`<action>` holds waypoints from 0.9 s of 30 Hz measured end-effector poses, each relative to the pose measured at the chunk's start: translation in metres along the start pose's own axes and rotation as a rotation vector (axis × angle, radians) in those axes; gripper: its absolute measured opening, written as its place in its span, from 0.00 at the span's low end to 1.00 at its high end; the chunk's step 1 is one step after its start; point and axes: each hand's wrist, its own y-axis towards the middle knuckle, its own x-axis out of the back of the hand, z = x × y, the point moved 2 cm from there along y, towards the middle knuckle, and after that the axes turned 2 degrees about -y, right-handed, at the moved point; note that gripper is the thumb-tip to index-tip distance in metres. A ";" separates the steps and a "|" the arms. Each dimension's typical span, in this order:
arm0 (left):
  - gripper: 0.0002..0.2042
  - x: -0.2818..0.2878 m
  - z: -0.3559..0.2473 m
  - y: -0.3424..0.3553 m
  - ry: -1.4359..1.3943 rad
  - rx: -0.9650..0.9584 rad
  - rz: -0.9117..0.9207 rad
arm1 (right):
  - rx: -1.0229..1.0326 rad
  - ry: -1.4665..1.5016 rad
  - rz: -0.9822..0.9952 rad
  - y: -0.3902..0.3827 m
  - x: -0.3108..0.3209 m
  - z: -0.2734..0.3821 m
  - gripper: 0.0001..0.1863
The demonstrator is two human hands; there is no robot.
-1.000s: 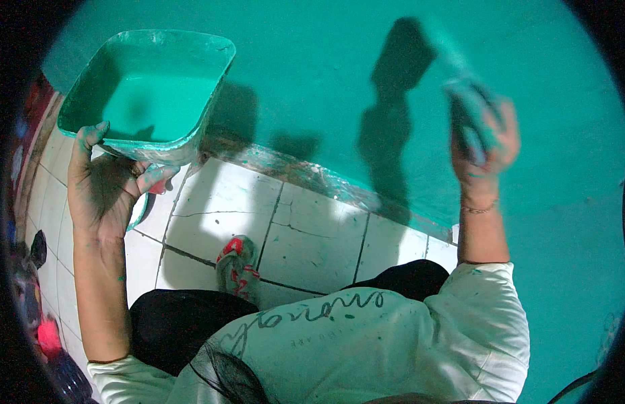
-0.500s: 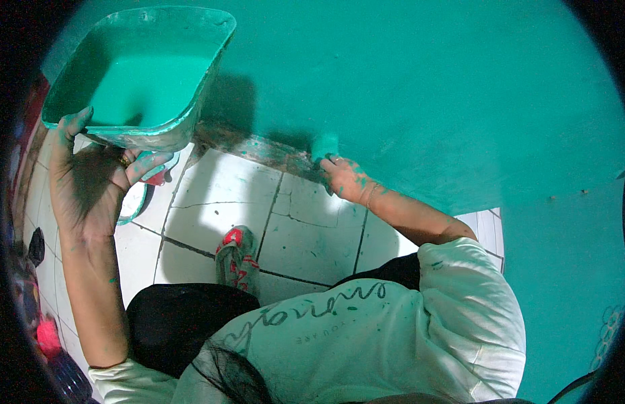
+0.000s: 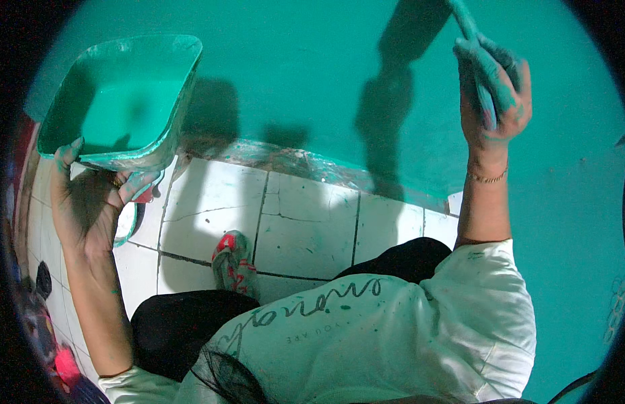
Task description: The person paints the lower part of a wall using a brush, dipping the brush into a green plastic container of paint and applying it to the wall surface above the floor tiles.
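Observation:
My left hand [image 3: 97, 202] grips the near side of a paint bucket [image 3: 161, 149], its thumb over the rim and its fingers beneath. The bucket has a wide, rounded rectangular mouth, smeared sides and green liquid paint [image 3: 134, 111] inside. Up at the right, my right hand [image 3: 504, 94] is closed around the handle of a paintbrush [image 3: 466, 21], in front of the green wall [image 3: 299, 60]. The brush points upward, and its bristle end lies beyond the top of the picture. Green paint marks the fingers of both hands.
White floor tiles [image 3: 305, 229] with dark joints meet the wall's rough, paint-spotted foot [image 3: 285, 158]. A grey and red shoe [image 3: 233, 262] stands on them. A round container with white contents [image 3: 126, 222] sits below the bucket. Small items, one bright pink [image 3: 66, 363], lie at far left.
My right hand has lifted the brush from the wall's foot, up and to the right. The bucket in my left hand sits slightly lower and further left in view.

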 end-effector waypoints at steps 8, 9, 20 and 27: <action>0.31 -0.020 0.009 0.018 0.040 0.053 -0.002 | 0.040 0.213 0.851 -0.142 -0.066 0.079 0.22; 0.31 -0.024 0.011 0.019 0.067 0.056 -0.003 | -0.086 0.323 1.008 -0.168 -0.078 0.094 0.19; 0.31 -0.040 0.035 0.021 0.110 0.071 -0.008 | -0.340 0.331 0.972 -0.218 -0.082 0.045 0.23; 0.35 -0.032 0.052 0.035 0.145 0.201 -0.030 | -0.222 0.025 0.086 -0.085 0.040 -0.018 0.21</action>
